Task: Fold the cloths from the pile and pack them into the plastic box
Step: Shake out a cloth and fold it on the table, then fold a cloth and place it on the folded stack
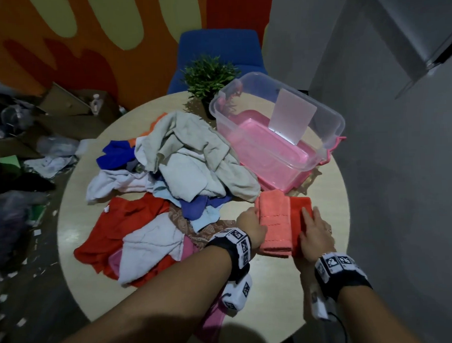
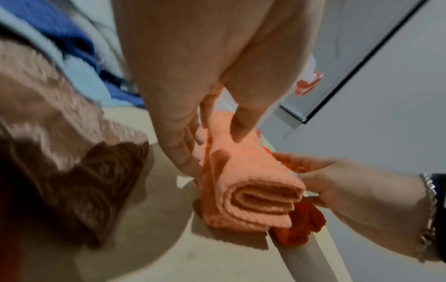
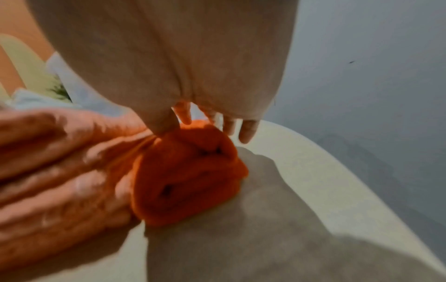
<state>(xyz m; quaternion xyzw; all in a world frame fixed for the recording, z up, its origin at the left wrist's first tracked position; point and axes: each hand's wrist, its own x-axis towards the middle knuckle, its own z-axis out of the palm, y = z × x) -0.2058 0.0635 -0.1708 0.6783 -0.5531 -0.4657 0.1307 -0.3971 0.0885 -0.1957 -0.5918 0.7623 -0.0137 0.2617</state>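
Note:
Two folded cloths lie side by side at the front right of the round table (image 1: 277, 298): a salmon cloth (image 1: 275, 221) and an orange cloth (image 1: 300, 209). My left hand (image 1: 250, 223) rests against the salmon cloth's left side. In the left wrist view, the left hand (image 2: 214, 150) has straight fingers along the salmon cloth (image 2: 251, 190) and the thumb on top. My right hand (image 1: 314, 229) lies flat on the orange cloth (image 3: 188, 177), right hand (image 3: 210, 124) fingers straight. The loose pile (image 1: 188, 157) lies left of them. The clear plastic box (image 1: 331, 120) stands behind.
The box holds a pale upright panel (image 1: 292, 116) and sits on a pink lid. A potted plant (image 1: 210, 78) stands at the table's far edge, before a blue chair (image 1: 217, 50). Clutter covers the floor to the left. A grey wall rises on the right.

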